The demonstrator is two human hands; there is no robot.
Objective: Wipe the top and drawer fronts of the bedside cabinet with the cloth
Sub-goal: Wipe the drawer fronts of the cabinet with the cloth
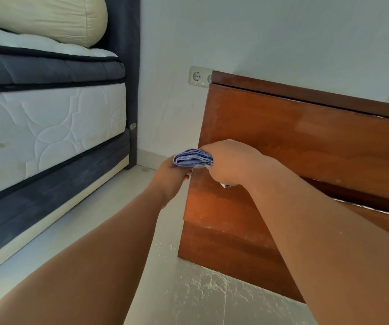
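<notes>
Bedside cabinet [306, 141]: brown wood, standing on the floor [123, 221] against the wall, directly in front of both hands and extending to the right of them.

Cloth [193, 158]: blue, folded into a thick pad. It projects to the left out of the right hand [231, 163], level with the left edge of the upper drawer front [329, 127].

Right hand: fingers curled round the cloth, back of the hand toward the camera, held against the upper drawer front near its lower left corner.

Left hand [170, 181]: just below and left of the cloth, at the cabinet's left front edge. Its fingertips [187, 177] wrap round that edge onto the front face.

Lower drawer front [214, 205]: directly below the right hand.

Wall socket [198, 76]: above the hands, partly hidden behind the cabinet's top corner.

Mattress [55, 127]: well to the left of the left hand, with a pillow [48, 17] on top.
</notes>
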